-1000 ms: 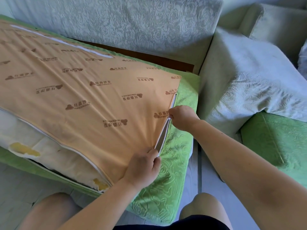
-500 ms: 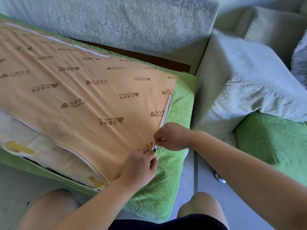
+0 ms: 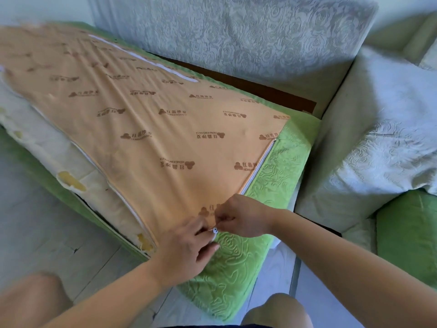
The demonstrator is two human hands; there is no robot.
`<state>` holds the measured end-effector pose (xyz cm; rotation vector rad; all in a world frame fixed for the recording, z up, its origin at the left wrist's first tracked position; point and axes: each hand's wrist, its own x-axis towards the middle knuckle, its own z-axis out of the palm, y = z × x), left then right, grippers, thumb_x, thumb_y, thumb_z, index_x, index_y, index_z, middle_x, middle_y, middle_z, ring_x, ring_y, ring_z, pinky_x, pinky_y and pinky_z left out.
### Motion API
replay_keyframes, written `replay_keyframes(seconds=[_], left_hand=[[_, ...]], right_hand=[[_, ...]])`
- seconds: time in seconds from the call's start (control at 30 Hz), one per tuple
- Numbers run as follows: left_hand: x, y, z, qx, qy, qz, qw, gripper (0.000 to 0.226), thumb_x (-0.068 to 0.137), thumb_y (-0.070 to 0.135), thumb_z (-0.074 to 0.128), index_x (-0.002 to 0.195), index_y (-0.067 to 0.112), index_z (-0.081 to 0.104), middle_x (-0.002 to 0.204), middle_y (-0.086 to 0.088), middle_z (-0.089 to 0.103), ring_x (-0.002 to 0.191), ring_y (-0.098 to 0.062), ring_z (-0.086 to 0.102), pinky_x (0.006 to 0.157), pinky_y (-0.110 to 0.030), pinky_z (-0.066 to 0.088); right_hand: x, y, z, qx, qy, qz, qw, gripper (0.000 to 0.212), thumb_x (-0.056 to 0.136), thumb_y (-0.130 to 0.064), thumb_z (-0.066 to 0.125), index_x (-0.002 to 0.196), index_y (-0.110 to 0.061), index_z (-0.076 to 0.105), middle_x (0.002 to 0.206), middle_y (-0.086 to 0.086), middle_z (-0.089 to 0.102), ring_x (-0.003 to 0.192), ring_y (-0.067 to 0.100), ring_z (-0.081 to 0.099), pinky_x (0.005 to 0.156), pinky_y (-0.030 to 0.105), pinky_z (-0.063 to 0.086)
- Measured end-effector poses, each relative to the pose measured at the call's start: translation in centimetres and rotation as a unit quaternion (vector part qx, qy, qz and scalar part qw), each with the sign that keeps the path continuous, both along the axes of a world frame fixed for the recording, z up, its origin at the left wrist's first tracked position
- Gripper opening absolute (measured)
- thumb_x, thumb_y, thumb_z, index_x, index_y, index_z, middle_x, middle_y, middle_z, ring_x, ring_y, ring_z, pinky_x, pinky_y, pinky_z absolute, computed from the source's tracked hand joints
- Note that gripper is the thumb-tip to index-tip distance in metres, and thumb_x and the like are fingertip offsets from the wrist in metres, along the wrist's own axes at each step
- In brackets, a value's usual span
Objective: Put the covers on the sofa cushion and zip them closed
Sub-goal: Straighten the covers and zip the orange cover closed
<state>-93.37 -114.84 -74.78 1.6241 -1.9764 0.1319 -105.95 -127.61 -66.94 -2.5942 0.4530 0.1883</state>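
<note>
A long sofa cushion lies tilted against the sofa, its peach printed underside [image 3: 146,129] facing up inside a green embossed cover [image 3: 279,176]. The white zipper seam [image 3: 259,166] along the right edge runs closed down to my hands. My right hand [image 3: 246,216] pinches the zipper pull [image 3: 214,230] at the near corner. My left hand [image 3: 186,247] grips the peach fabric right beside it. Along the near left edge the cover gapes, showing white and yellow foam [image 3: 68,183].
The grey patterned sofa back [image 3: 236,39] rises behind the cushion. A pale grey cushion [image 3: 378,129] and a green cushion [image 3: 409,233] lie at the right. My knees [image 3: 276,311] are at the bottom edge, over a light floor [image 3: 40,223].
My right hand has drawn the zipper pull down the right seam from mid-edge to the near corner, meeting my left hand. The seam behind it is now closed.
</note>
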Motion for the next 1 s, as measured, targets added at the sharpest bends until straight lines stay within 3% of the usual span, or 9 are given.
replay_keyframes(seconds=[0.27,0.43,0.53,0.63,0.7,0.8,0.9,0.93,1.0], left_hand=[[1.4,-0.5,-0.3,0.021,0.076,-0.067,0.995,0.018,0.079,0.034,0.062,0.075,0.018,0.067,0.085,0.006,0.06,0.074,-0.011,0.058,0.063,-0.022,0.049],[4.9,-0.7,0.0,0.037,0.082,-0.219,0.972,0.021,0.074,0.029,0.065,0.09,0.017,0.071,0.094,0.0,0.064,0.081,-0.012,0.059,0.073,-0.022,0.047],[6.7,-1.4,0.3,0.027,-0.008,-0.303,0.953,0.026,0.072,0.037,0.066,0.091,0.02,0.071,0.09,-0.001,0.063,0.08,-0.015,0.055,0.071,-0.024,0.043],[7.9,-1.0,0.0,0.016,-0.076,-0.348,0.934,0.027,0.071,0.044,0.064,0.085,0.022,0.069,0.086,0.0,0.06,0.075,-0.017,0.052,0.064,-0.026,0.045],[8.3,0.0,-0.2,0.014,-0.087,-0.364,0.927,0.026,0.071,0.041,0.061,0.087,0.022,0.066,0.087,0.0,0.06,0.075,-0.018,0.051,0.062,-0.027,0.048],[9.0,1.0,-0.4,-0.007,-0.088,-0.39,0.916,0.02,0.071,0.027,0.059,0.09,0.021,0.059,0.084,-0.002,0.057,0.074,-0.021,0.051,0.06,-0.028,0.048],[9.8,0.6,-0.5,-0.022,-0.082,-0.421,0.903,0.042,0.06,0.013,0.07,0.098,0.021,0.055,0.081,0.0,0.059,0.068,-0.021,0.055,0.056,-0.027,0.045],[10.1,0.2,-0.4,-0.024,-0.079,-0.412,0.907,0.049,0.058,0.012,0.069,0.104,0.02,0.054,0.079,0.0,0.06,0.065,-0.02,0.056,0.054,-0.026,0.043],[10.7,-0.2,0.0,-0.028,-0.07,-0.39,0.918,0.038,0.063,0.019,0.059,0.101,0.013,0.059,0.071,-0.001,0.059,0.06,-0.02,0.058,0.049,-0.024,0.042]], right_hand=[[0.6,0.3,-1.0,0.018,0.015,-0.061,0.998,0.023,0.082,-0.01,0.057,0.061,-0.015,0.05,0.05,-0.007,0.04,0.049,0.008,0.036,0.054,0.03,0.031],[0.8,1.8,-1.0,0.029,0.028,-0.136,0.99,0.022,0.081,-0.01,0.06,0.062,-0.018,0.054,0.048,-0.009,0.04,0.049,0.006,0.042,0.052,0.02,0.028],[1.5,4.0,-1.1,0.015,0.037,-0.173,0.984,0.013,0.082,-0.01,0.06,0.069,-0.008,0.063,0.053,-0.01,0.043,0.057,0.01,0.041,0.053,0.015,0.028],[2.4,7.2,-1.3,-0.003,0.05,-0.244,0.969,0.012,0.084,-0.012,0.058,0.077,-0.007,0.066,0.056,-0.009,0.043,0.064,0.014,0.04,0.054,0.02,0.029],[2.9,9.2,-1.0,-0.016,0.069,-0.302,0.951,0.014,0.086,-0.014,0.056,0.08,-0.008,0.067,0.059,-0.007,0.043,0.067,0.015,0.04,0.057,0.027,0.027],[3.2,11.3,-0.4,-0.021,0.1,-0.366,0.925,0.015,0.088,-0.016,0.053,0.081,-0.011,0.065,0.066,-0.006,0.047,0.07,0.016,0.043,0.063,0.028,0.035],[3.9,12.8,0.1,-0.03,0.123,-0.415,0.901,0.015,0.088,-0.017,0.051,0.083,-0.013,0.064,0.075,0.001,0.059,0.073,0.019,0.048,0.07,0.031,0.043],[4.1,13.1,-0.1,-0.035,0.132,-0.42,0.897,0.016,0.088,-0.018,0.05,0.084,-0.014,0.065,0.08,0.004,0.062,0.076,0.021,0.051,0.072,0.032,0.044],[5.3,14.3,-0.4,-0.042,0.152,-0.443,0.882,0.017,0.088,-0.018,0.048,0.087,-0.016,0.065,0.089,0.007,0.066,0.084,0.025,0.055,0.073,0.033,0.046]])
